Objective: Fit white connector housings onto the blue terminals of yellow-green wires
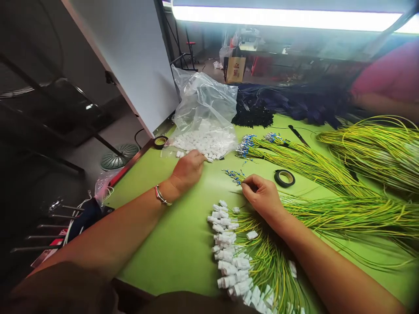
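My left hand [190,168], with a bracelet on its wrist, reaches to the near edge of a pile of small white plastic connectors [199,141]. Its fingers are drawn together at a white connector [209,160] on the pile's edge. My right hand [262,194] pinches at the ends of yellow-green wires, its fingertips beside a small cluster of blue-and-metal terminals [234,175]. The pinched wire itself is mostly hidden by the fingers. Below, white connectors fitted on yellow-green wires [229,266] lie in a long row.
A clear plastic bag [206,96] stands behind the pile. Black tape rolls lie at the left [160,141] and right [284,178]. Bundled terminal-ended wires [294,163], a large wire coil [376,152] and dark cables [291,102] spread across the table. A person's pink sleeve [389,74] shows beyond.
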Demonstrator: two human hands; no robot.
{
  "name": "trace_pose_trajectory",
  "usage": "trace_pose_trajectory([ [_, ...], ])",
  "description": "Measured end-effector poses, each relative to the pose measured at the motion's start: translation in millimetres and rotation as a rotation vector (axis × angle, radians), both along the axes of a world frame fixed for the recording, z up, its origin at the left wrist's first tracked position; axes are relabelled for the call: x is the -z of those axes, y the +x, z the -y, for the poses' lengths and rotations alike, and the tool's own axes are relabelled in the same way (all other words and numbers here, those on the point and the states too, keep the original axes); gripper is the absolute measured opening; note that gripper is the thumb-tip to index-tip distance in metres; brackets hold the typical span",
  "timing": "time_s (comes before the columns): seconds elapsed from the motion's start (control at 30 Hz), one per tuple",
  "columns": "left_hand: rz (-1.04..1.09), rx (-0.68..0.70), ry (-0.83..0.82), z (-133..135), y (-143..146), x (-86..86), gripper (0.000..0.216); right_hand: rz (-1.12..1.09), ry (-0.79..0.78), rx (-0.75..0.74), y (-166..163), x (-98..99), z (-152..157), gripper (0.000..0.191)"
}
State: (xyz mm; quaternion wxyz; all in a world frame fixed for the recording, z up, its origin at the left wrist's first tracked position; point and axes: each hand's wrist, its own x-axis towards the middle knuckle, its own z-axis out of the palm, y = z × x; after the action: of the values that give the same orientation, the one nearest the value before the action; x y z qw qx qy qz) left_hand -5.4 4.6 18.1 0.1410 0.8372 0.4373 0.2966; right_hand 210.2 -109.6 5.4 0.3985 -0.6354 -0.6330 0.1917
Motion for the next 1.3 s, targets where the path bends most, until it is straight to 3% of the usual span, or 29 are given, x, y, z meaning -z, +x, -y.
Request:
trace_pose_trajectory([
  [0.07, 0.282, 0.035, -0.179, 8, 8, -2.5, 0.021, 0.003, 0.02, -0.002, -1, -1.8, 1, 0.01],
  [0.17, 0.656, 0.12, -0.712, 26, 21, -2.5, 0.022, -0.008, 0.056, -0.006, -1, -4.7, 3, 0.009],
  [0.23, 0.803, 0.163, -1.031, 36, 28, 0.4, 0.026, -0.006, 0.076, -0.01, -1, -6.0, 5, 0.008],
  [0.33, 0.9, 0.186, -1.248, 46, 31, 4.1, 0.027, 0.033, 0.107, -0.028, -2, -5.8, 6, 0.008],
  [0.47, 0.896, 0.229, -1.263, 49, 30, 3.1, 0.028, 0.072, 0.14, -0.039, -2, -2.7, 6, 0.007],
  [0.63, 0.81, 0.249, -1.16, 49, 32, 2.8, 0.027, 0.117, 0.145, -0.045, -2, -2.0, 6, 0.007],
  [0.87, 0.768, 0.161, -1.007, 58, 37, 3.1, 0.025, 0.221, 0.161, -0.084, -6, -4.9, 8, 0.008],
  [1.1, 0.791, 0.057, -1.079, 63, 38, 0.7, 0.025, 0.225, 0.151, -0.134, -6, -1.5, 8, 0.01],
  [1.3, 0.944, 0.032, -1.174, 62, 39, 0.6, 0.031, 0.139, 0.152, -0.141, -7, 0.5, 8, 0.009],
])
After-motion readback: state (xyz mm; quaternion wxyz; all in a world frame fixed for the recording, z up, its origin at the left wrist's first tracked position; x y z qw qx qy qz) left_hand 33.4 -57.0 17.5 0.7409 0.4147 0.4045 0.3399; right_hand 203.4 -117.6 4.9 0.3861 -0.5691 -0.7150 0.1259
